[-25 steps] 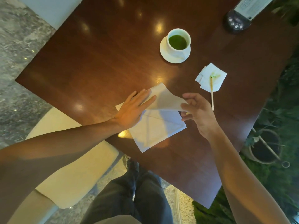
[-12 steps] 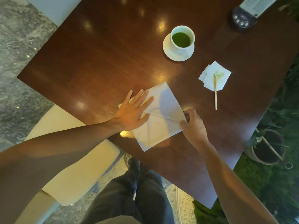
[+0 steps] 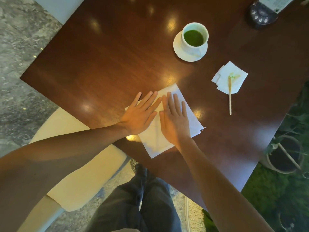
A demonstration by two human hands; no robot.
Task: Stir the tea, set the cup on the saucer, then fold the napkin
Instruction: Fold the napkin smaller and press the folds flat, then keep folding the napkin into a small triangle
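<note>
Head view, and we start at the left: a cream seat [image 3: 78, 168] tucked against the dark table [image 3: 100, 61]. Moving in, the left hand [image 3: 140, 114] lies flat on the napkin [image 3: 190, 118], fingers straight and spread a little. Right beside it, thumbs nearly touching, the right hand [image 3: 175, 121] presses down too, fingers straight and close together. The napkin sits folded under both palms near the table's near edge. Further right and up, we see the cup [image 3: 195, 37] of green tea standing on the saucer [image 3: 180, 52]. Right again, a stirrer [image 3: 230, 97] rests with its tip on a small stained tissue [image 3: 224, 77]. Far right, a plant pot [image 3: 284, 154] on the floor.
</note>
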